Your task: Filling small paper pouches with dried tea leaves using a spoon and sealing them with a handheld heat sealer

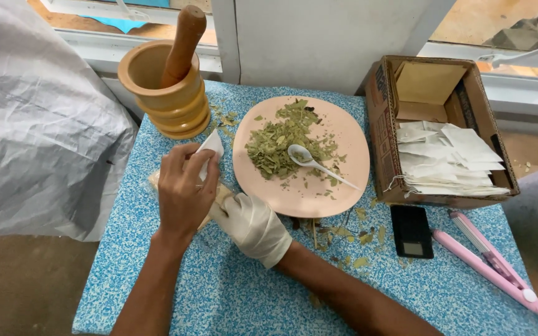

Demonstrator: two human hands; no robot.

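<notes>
Nearest the viewer, two forearms reach over a counter [175,298] covered in blue speckled cloth. The right hand [253,227], in a white glove, is curled shut, pressing down on a pale packet [222,194] that lies on the counter just left of the plate. The left hand [185,190], bare, is closed around a small white paper sachet [212,148], pinched between thumb and fingers so that its top corner sticks up above the knuckles (the lower part is hidden by the hand). To the right, near the counter's edge, lie a small black pocket scale [411,231] and a pink hair-straightener-style sealing iron [493,264], close together. Loose leaf fragments [350,233] are scattered between the gloved hand and the scale. Farther back, a peach-coloured plate [344,134] carries a heap of dried green leaves [281,140], with a white plastic spoon [316,165] lying in them, bowl toward the heap. Right of the plate, a cardboard box [381,124] holds stacked white sachets [446,158]. At the far left corner stands a wooden mortar [166,93] with its pestle [183,45] leaning inside
</notes>
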